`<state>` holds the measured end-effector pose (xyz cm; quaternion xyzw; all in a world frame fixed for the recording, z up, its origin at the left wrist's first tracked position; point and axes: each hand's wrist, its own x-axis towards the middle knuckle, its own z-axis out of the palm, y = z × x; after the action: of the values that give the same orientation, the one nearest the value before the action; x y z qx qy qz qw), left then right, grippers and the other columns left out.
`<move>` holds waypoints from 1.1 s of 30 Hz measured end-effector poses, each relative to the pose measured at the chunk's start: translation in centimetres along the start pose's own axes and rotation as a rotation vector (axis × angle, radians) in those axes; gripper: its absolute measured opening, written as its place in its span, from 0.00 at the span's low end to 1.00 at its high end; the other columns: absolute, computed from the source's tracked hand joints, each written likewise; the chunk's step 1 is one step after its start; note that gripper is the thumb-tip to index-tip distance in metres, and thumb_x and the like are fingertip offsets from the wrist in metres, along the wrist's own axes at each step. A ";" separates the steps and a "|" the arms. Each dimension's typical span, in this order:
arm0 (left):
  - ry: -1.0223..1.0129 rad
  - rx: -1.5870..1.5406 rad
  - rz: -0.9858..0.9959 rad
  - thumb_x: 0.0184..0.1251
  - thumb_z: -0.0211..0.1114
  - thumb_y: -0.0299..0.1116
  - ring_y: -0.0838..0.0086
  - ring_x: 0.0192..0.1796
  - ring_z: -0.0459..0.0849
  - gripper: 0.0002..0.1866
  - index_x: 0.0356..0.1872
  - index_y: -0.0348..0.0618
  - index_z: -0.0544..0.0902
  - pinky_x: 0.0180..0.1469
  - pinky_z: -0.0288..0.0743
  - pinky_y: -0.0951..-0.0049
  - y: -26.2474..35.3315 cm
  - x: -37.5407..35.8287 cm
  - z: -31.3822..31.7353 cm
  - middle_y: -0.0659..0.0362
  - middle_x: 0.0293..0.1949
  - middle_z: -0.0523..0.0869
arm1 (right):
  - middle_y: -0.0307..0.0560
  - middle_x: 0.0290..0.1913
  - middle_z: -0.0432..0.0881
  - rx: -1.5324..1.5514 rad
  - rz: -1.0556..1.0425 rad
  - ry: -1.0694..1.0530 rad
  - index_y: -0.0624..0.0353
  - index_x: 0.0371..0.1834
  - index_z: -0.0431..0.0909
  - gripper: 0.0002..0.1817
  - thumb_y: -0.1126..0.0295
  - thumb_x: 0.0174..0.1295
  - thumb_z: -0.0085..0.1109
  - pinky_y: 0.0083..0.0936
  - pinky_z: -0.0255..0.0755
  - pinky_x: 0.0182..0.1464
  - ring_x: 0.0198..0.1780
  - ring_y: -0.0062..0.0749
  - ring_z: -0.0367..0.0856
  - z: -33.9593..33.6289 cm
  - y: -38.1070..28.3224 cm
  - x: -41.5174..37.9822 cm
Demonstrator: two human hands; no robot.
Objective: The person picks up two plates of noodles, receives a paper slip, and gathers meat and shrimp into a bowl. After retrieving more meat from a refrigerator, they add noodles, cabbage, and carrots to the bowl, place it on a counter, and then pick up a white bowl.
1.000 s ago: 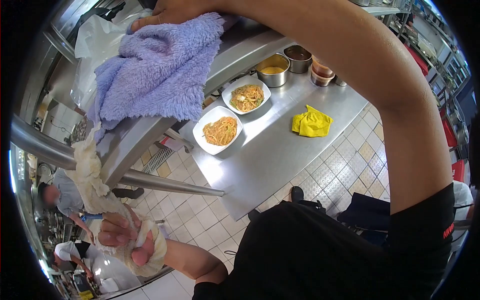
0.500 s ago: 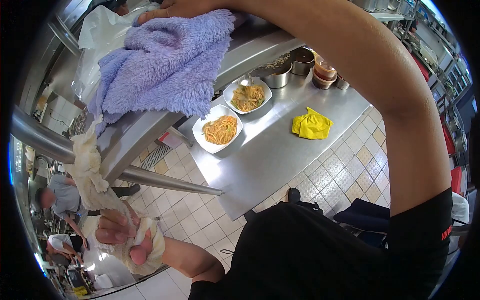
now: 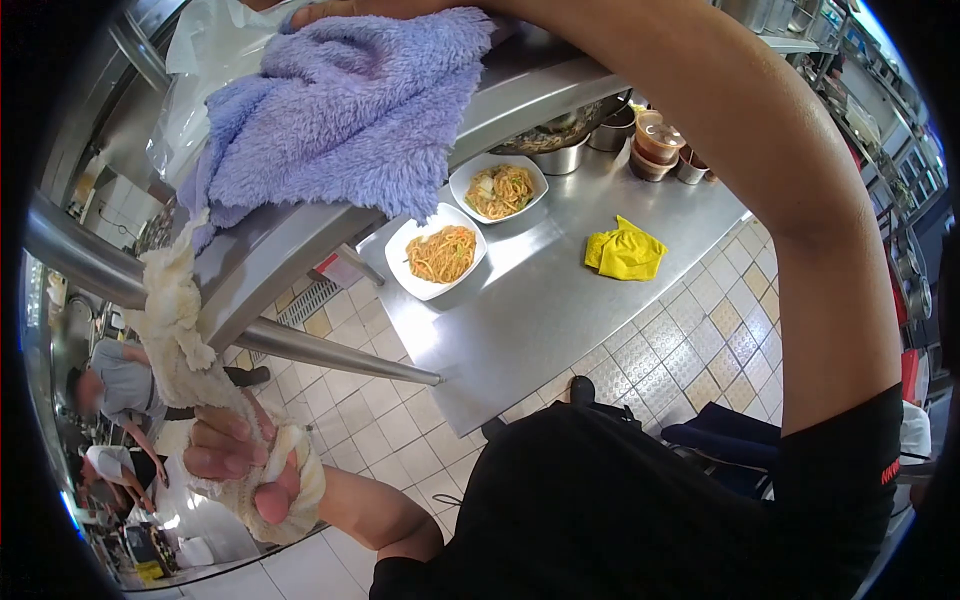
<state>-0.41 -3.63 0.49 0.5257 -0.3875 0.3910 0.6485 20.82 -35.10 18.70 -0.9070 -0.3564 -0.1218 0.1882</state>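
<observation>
My left hand (image 3: 235, 460) is closed around a cream cloth (image 3: 170, 290), which wraps the hand and wrist and runs up in a twisted length to the steel frame. At the top edge my right hand (image 3: 335, 10) rests on a fluffy purple towel (image 3: 340, 115), its thumb along the fabric; most of its fingers are cut off by the frame edge. The towel is spread over a raised steel shelf (image 3: 530, 95) and hangs over its edge. Beside it lies clear plastic wrapping (image 3: 205, 60).
On the lower steel table (image 3: 520, 330) stand two white bowls of noodles, a nearer bowl (image 3: 398, 270) and a farther bowl (image 3: 537, 187). A yellow cloth (image 3: 625, 250), steel pots (image 3: 610, 130) and lidded tubs (image 3: 655, 145) are there too. Two people (image 3: 125, 380) work at far left.
The purple towel has shifted slightly right and up with my right hand, which shows less. The ladle over the farther bowl is gone, and a pan shows behind it. My left hand barely moves.
</observation>
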 end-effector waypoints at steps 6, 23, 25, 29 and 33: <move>-0.079 -0.025 0.017 0.46 0.77 0.56 0.75 0.43 0.68 0.29 0.36 0.48 0.70 0.37 0.68 0.75 -0.2 0.0 -0.7 0.67 0.29 0.69 | 0.69 0.49 0.80 -0.021 0.022 -0.006 0.73 0.44 0.81 0.47 0.31 0.65 0.36 0.37 0.67 0.59 0.54 0.56 0.78 0.7 0.7 1.4; 0.036 0.073 0.101 0.39 0.78 0.60 0.76 0.36 0.70 0.34 0.31 0.50 0.64 0.29 0.70 0.80 -1.1 -0.1 -0.2 0.68 0.24 0.71 | 0.65 0.45 0.83 0.003 0.081 -0.041 0.70 0.44 0.82 0.45 0.32 0.66 0.36 0.36 0.70 0.56 0.50 0.51 0.80 0.1 -0.5 0.4; 0.018 0.062 0.104 0.39 0.78 0.60 0.76 0.35 0.70 0.34 0.31 0.50 0.64 0.29 0.69 0.80 -1.0 0.0 0.1 0.68 0.24 0.70 | 0.65 0.45 0.83 0.017 0.094 -0.056 0.70 0.44 0.82 0.45 0.31 0.66 0.36 0.36 0.69 0.56 0.51 0.51 0.80 0.1 -0.5 0.3; 0.035 0.090 0.083 0.39 0.78 0.61 0.75 0.35 0.69 0.35 0.30 0.50 0.64 0.29 0.68 0.79 -0.7 0.2 0.3 0.67 0.25 0.69 | 0.65 0.47 0.82 0.030 0.121 -0.059 0.70 0.45 0.82 0.45 0.31 0.65 0.35 0.36 0.69 0.57 0.51 0.52 0.79 0.0 -0.7 0.1; 0.055 0.123 0.083 0.39 0.78 0.60 0.75 0.35 0.69 0.34 0.30 0.49 0.65 0.29 0.69 0.79 -0.8 0.1 0.5 0.65 0.25 0.69 | 0.66 0.49 0.81 0.001 0.099 -0.040 0.69 0.46 0.82 0.45 0.31 0.65 0.35 0.36 0.69 0.57 0.52 0.52 0.79 0.1 -0.5 0.3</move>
<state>0.26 -4.20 0.34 0.5373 -0.3662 0.4548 0.6086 20.69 -34.52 18.85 -0.9256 -0.3151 -0.0940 0.1873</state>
